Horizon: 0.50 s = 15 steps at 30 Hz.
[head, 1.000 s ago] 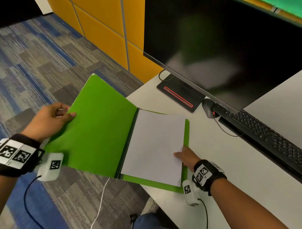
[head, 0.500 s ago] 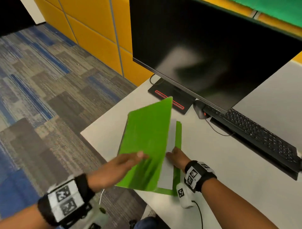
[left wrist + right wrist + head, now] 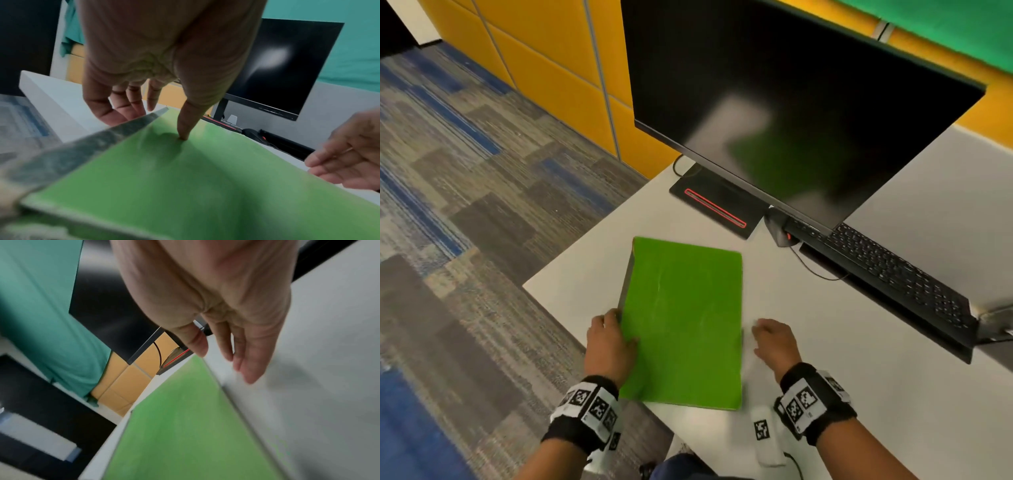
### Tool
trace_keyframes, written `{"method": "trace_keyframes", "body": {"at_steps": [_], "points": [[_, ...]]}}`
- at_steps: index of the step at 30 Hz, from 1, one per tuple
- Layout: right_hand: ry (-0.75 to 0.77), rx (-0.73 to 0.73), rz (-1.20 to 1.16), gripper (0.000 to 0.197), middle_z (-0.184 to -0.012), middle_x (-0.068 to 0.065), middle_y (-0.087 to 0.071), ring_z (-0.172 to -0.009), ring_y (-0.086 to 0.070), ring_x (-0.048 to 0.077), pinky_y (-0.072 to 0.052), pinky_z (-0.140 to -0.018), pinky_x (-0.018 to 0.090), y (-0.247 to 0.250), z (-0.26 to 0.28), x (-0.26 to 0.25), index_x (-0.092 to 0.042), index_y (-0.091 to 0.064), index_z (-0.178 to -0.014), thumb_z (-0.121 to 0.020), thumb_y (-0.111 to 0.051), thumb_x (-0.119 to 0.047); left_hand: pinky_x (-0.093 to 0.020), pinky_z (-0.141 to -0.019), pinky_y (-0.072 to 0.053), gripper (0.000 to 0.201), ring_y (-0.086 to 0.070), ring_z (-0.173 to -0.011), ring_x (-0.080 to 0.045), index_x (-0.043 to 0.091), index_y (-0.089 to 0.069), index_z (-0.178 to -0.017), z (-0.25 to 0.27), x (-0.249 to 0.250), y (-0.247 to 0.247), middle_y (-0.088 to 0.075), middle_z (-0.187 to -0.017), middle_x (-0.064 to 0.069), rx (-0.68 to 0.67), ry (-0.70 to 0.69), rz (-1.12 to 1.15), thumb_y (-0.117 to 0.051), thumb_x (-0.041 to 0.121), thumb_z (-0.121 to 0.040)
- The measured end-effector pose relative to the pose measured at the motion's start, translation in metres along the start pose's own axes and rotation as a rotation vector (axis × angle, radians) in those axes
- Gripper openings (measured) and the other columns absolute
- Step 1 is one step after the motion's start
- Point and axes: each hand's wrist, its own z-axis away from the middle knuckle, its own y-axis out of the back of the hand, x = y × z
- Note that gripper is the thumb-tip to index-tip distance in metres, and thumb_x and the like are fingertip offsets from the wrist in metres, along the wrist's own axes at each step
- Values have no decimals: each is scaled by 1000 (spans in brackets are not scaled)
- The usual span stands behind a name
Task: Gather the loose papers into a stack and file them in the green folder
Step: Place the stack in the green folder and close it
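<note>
The green folder (image 3: 681, 318) lies closed and flat on the white desk (image 3: 859, 377), its dark spine to the left. No paper shows outside it. My left hand (image 3: 621, 329) is at the folder's left edge. In the left wrist view its thumb (image 3: 184, 138) presses on the green cover (image 3: 185, 186) while the fingers (image 3: 123, 113) hang relaxed beside the spine. My right hand (image 3: 760, 337) is just right of the folder's open edge (image 3: 218, 381), with loose, nearly straight fingers (image 3: 246, 374) that hold nothing.
A black monitor (image 3: 791, 102) stands behind the folder on a base with a red stripe (image 3: 715, 209). A mouse (image 3: 777, 226) and black keyboard (image 3: 887, 274) lie at the right rear. The desk's left edge drops to carpet (image 3: 465, 240).
My left hand has swung the green cover over to the right and laid it flat, hiding the white papers. My right hand has slid off the papers to the desk beside the folder.
</note>
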Motion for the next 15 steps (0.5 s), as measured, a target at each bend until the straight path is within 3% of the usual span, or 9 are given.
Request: {"method": "trace_keyframes", "body": {"at_steps": [2,4,5,7,9,12,15], "points": [[10,9,-22,16,-76,14,-61,-85,-57,29,-47,-75,37,-12,7,-6,-12,-66,-70,-71,-54,-22,-46,-101,-42,61,-50,-116,-41,1,-45,-133,0,1,-4,-49,-129,-23,-5,36,-11,-68,17,-79],[-15,14,31,27,-104,27,-66,-102,-61,39,-50,-87,40,-21,10,-13,3,-68,-97,-83,-51,-12,-45,-98,-43,52,-52,-114,-42,1,-48,-131,-2,5,-4,-52,-126,-25,4,88,31,-63,14,-83],[-35,10,77,31,-113,25,-65,-108,-60,37,-50,-89,37,-25,10,-15,5,-65,-106,-87,-48,-12,-45,-95,-44,47,-54,-111,-42,0,-50,-128,-4,7,-3,-55,-123,-27,21,113,70,-60,11,-84],[-45,33,147,32,-113,21,-66,-106,-61,34,-49,-82,31,-29,8,-16,5,-64,-109,-88,-46,-12,-44,-91,-46,38,-58,-109,-42,-4,-54,-123,-7,10,-1,-61,-119,-27,49,156,126,-56,8,-87],[-57,39,158,29,-104,20,-67,-96,-63,32,-49,-78,30,-30,8,-15,6,-67,-105,-87,-49,-8,-43,-91,-46,32,-60,-109,-41,-4,-58,-118,-13,7,3,-65,-117,-26,53,191,164,-54,8,-89],[-63,61,149,26,-102,15,-71,-96,-66,31,-47,-70,26,-28,8,-8,0,-72,-101,-84,-53,-7,-41,-95,-49,28,-62,-107,-37,-2,-66,-111,-23,-3,11,-69,-113,-23,30,205,221,-56,9,-87],[-50,27,158,12,-76,11,-66,-77,-64,25,-54,-73,33,-30,10,-4,-10,-69,-70,-78,-60,-8,-37,-91,-47,26,-63,-105,-36,-2,-66,-107,-31,-7,25,-69,-110,-22,-21,194,207,-59,7,-84]]}}
